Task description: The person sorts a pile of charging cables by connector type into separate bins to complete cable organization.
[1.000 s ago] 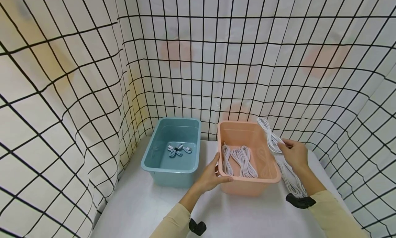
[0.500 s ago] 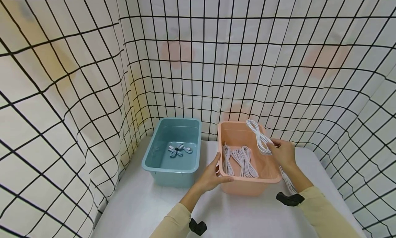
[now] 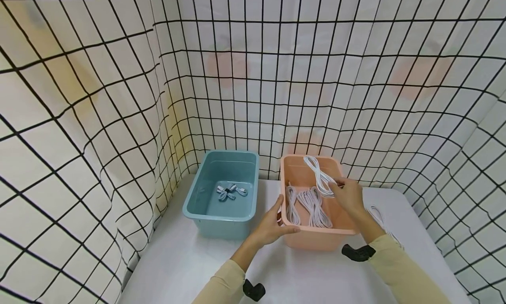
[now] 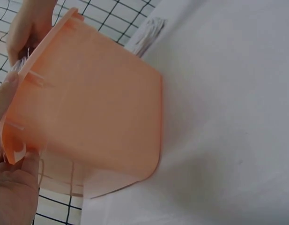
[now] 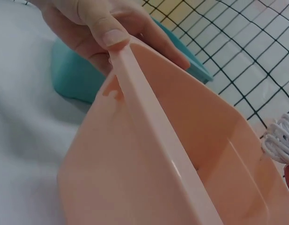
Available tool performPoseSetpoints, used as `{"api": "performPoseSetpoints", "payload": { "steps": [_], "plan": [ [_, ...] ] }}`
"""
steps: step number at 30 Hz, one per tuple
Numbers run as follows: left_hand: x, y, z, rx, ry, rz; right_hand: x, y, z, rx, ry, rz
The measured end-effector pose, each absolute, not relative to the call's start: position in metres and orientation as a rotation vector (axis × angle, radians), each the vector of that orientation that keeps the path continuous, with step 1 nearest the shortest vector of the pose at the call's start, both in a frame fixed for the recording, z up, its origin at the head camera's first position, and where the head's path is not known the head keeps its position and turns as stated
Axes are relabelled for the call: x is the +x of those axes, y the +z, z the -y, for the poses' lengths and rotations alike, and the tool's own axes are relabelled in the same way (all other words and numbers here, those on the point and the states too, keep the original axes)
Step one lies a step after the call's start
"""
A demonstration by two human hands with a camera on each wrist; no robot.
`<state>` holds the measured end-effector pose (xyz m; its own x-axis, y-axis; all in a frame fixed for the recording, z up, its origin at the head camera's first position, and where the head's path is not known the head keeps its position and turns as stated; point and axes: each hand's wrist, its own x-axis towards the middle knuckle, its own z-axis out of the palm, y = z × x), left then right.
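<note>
My left hand [image 3: 269,229] grips the near left corner of the peach plastic bin [image 3: 316,240], thumb over the rim and fingers along the outer side. In the right wrist view that grip shows close, the thumb lying on the rim. Above the bin's right half, my right hand [image 3: 349,197] pinches a coiled white cable [image 3: 318,173] by its lower end, the loop leaning up and left. Several white cable bundles [image 3: 312,208] lie on the bin floor beneath, toward the left. The held cable [image 5: 280,140] is partly cut off in the right wrist view.
Left of the peach bin stands a teal bin [image 3: 221,229] with small tied cables [image 3: 229,192] inside. Another white cable bundle [image 3: 380,219] lies on the white table to the right, partly behind the right forearm. Black netting [image 3: 257,97] encloses the sides and back.
My right hand has moved left with the coiled cable, from the bin's right rim to over its interior. The left hand keeps its hold on the bin.
</note>
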<state>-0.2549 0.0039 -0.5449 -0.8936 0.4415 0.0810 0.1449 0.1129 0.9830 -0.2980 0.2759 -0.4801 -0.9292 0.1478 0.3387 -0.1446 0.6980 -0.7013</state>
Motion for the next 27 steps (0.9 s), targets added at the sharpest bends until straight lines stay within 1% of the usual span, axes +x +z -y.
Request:
{"api": "performPoseSetpoints", "payload": {
  "steps": [5,7,19,27],
  "plan": [
    [-0.256,-0.546,-0.005,0.596,1.865,-2.153,-0.306,-0.48,-0.265,0.176,1.442,2.669],
    [-0.256,-0.547,-0.005,0.614,1.871,-2.151,-0.308,-0.48,-0.264,0.235,1.516,2.729],
    [-0.255,-0.545,-0.004,0.596,1.855,-2.159,-0.303,-0.478,-0.269,0.276,1.216,2.842],
    [-0.254,-0.544,-0.004,0.607,1.877,-2.139,-0.297,-0.468,-0.279,0.286,1.234,2.809]
  ]
}}
